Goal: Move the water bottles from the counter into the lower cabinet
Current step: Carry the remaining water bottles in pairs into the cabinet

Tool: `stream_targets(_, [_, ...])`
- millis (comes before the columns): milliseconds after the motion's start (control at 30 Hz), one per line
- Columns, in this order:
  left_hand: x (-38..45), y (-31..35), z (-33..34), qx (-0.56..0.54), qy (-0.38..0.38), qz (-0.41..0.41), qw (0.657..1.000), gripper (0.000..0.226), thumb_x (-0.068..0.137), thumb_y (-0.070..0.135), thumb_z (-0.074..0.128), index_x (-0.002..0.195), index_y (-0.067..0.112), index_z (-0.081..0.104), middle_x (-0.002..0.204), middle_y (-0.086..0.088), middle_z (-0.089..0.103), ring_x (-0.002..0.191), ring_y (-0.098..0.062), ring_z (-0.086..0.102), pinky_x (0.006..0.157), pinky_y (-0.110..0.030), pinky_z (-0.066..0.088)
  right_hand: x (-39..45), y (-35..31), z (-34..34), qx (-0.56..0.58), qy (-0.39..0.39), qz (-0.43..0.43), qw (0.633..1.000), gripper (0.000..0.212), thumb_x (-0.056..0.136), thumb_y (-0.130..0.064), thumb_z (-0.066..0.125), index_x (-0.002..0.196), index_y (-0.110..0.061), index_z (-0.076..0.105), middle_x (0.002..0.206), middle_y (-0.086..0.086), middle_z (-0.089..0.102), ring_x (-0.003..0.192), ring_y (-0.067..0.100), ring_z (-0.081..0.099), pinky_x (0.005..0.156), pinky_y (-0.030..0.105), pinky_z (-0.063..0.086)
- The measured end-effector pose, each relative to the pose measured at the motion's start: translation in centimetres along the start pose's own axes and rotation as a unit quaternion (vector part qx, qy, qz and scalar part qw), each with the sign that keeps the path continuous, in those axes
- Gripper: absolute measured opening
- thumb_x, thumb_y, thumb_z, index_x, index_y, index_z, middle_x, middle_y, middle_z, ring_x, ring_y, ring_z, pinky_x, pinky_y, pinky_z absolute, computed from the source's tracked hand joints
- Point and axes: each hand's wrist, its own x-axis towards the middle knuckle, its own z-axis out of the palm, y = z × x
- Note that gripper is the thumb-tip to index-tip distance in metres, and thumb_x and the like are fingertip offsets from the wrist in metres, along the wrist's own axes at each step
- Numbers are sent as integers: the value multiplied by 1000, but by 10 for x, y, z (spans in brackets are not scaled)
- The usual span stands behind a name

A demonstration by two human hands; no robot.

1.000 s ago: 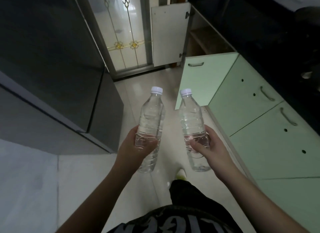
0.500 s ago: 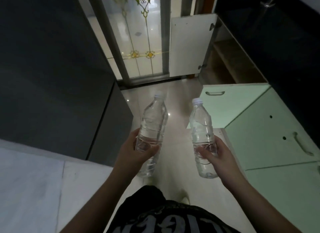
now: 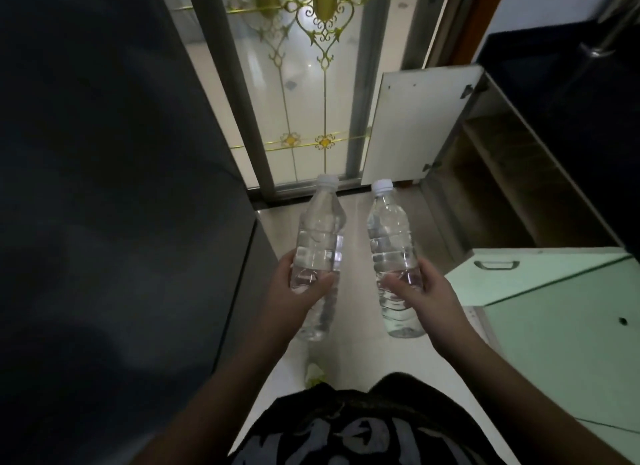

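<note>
Ahead and to the right of both hands, the lower cabinet (image 3: 491,187) stands open, its white door (image 3: 419,125) swung out toward the glass door (image 3: 304,84) and its shelves showing in shadow under the dark table (image 3: 571,118). The left hand (image 3: 298,291) is wrapped around the lower half of the left bottle (image 3: 320,243); the right hand (image 3: 426,295) is clamped the same way on the right bottle (image 3: 391,243). Both bottles are carried in the air over the floor (image 3: 356,222), side by side but apart, long axes near upright with the white caps tipped away from the person toward the cabinet's end of the room. The right hand and its bottle are nearer the opening, so that bottle probably goes in first, with a turn to the right past the green drawer front (image 3: 519,274). Whether anything already stands on the shelves I cannot tell; the interior is too dim.

Compared with a second ago, the cabinet opening and its door loom much larger and closer, and fewer green fronts remain alongside, so the person has walked forward. The grips on both bottles look unchanged.
</note>
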Motion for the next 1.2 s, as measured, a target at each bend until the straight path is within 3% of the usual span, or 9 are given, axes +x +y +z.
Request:
stream_targets(200, [74,30,9,-19,-45,0,999,45,78,25,80,119,27,61,103,3,74,92,-16,72,75,-32,56,61,-23,-8,26,34,14,999,33,81,-31,75,112,-26,64,100,-3,75,91,16,72,82,39,57])
stream_targets(333, [132,51,33,15,-80,4,997,58,71,37,82,123,29,59,104,5,75,93,-14,72,79,-36,56,111,-24,-32,49,63,28,996,49,75,-43,79,119,-31,61,108,-6,73,98,13,71,91,46,55])
stream_targets(467, [200,80,69,67,-143,16,987,62,70,44,80,126,33,58,108,9,74,94,-9,71,81,-36,55,167,-25,-63,69,95,45,992,61,68,-53,81,123,-38,58,111,-11,72,101,11,70,93,48,54])
stream_targets(667, [284,125,134,89,-225,-10,970,45,80,29,78,115,46,56,106,14,73,92,-5,71,79,-33,54,235,-34,-112,90,140,76,983,68,64,-63,78,125,-41,56,116,-11,70,106,12,67,96,49,52])
stream_targets(800, [330,143,170,94,-266,-27,959,45,82,29,77,121,39,58,109,8,74,98,-12,71,86,-41,55,268,-40,-141,80,165,78,980,56,68,-62,75,117,-42,59,110,-11,71,102,11,67,95,48,53])
stream_targets(867, [348,152,187,90,-291,-30,952,40,85,24,74,119,36,59,107,5,74,96,-15,72,81,-37,55,280,-41,-151,88,182,84,976,55,67,-61,76,116,-42,60,107,-12,72,101,11,68,94,47,53])
stream_targets(933, [368,159,202,94,-316,-42,943,38,85,22,73,119,34,59,106,4,75,94,-16,72,78,-34,55,292,-40,-158,96,204,89,970,50,70,-53,79,114,-39,61,105,-11,73,98,10,69,94,47,53])
stream_targets(1067, [418,168,230,126,-364,-59,921,46,84,28,74,127,31,56,110,0,74,97,-23,72,82,-44,58,320,-38,-168,112,244,107,957,44,76,-41,80,115,-34,62,101,-11,74,93,8,70,93,43,54])
stream_targets(1200, [478,174,259,154,-408,-70,897,39,85,27,74,121,31,58,106,2,74,91,-18,73,69,-32,59,357,-31,-175,140,288,143,937,45,77,-42,78,118,-37,60,103,-11,74,93,7,70,92,42,54])
